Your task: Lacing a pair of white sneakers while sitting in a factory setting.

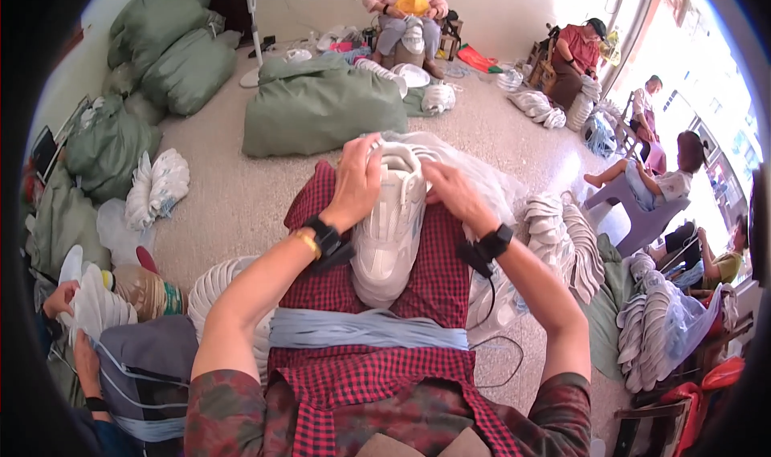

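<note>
A white sneaker (389,236) sits on my lap with its toe toward me and its opening at the far end. My left hand (356,182) grips the left edge of the opening, its fingers curled over the collar. On the other side, the bent fingers of my right hand (456,192) close on the right edge by the eyelets; their tips are partly hidden. A red and black checked apron (438,272) lies under the shoe. Across my lap, nearer me, rests a bundle of pale blue laces (365,329).
Stacked white shoe parts (554,236) stand right of my knees, with more at my left (229,292). Ahead lies a large green sack (321,116); more sacks (181,63) are piled far left. A co-worker's hand (61,299) is at left. Other people sit ahead and along the right.
</note>
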The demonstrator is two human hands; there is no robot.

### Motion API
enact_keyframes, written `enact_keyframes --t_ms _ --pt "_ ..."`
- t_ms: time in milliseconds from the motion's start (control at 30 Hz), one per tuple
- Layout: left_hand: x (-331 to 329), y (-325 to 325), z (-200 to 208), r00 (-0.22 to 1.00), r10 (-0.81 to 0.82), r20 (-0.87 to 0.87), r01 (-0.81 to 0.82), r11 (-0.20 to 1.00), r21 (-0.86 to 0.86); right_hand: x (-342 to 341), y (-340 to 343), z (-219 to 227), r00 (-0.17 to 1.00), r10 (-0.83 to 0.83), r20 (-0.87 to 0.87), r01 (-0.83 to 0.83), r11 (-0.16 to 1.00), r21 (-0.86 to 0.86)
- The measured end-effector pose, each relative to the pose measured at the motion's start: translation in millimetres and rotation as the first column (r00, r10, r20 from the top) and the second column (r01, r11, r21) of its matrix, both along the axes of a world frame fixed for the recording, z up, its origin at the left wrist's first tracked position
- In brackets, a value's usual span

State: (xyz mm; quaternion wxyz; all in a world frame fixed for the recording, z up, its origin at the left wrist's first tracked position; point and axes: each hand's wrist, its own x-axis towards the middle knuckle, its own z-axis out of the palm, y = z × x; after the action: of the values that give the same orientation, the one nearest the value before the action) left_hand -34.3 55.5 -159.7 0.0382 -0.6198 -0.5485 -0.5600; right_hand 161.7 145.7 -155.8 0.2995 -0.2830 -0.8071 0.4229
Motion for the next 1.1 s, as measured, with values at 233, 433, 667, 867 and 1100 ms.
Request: enact_keyframes --t_ms 233,433,667,867,1100 --pt "-2.4 -18.1 2.3 0.964 -0.098 -0.248 0.042 0.974 -0.221 -3.1 -46.6 35.0 0.963 -0.210 0.172 0.120 0.897 0.426" --pt "-16.7 -11.5 -2.7 0.864 -0.366 0.346 0.439 0.884 -0.162 10.0 -36.3 33.2 0.972 -0.145 0.187 0.043 0.886 0.462" --pt "-16.7 -10.5 7.9 0.877 -0.430 0.213 0.478 0.825 -0.301 10.8 -39.9 40.3 0.995 -0.007 0.102 0.000 0.997 0.074" --pt "2.6 -4.1 4.5 0.983 -0.174 -0.050 0.145 0.921 -0.363 12.3 -31.3 29.1 0.999 0.006 -0.031 -0.006 1.000 -0.001" --pt "-6.1 -10.4 -10.8 0.981 -0.170 -0.091 0.138 0.949 -0.283 4.3 -34.1 4.1 0.998 -0.044 0.039 0.035 0.981 0.189"
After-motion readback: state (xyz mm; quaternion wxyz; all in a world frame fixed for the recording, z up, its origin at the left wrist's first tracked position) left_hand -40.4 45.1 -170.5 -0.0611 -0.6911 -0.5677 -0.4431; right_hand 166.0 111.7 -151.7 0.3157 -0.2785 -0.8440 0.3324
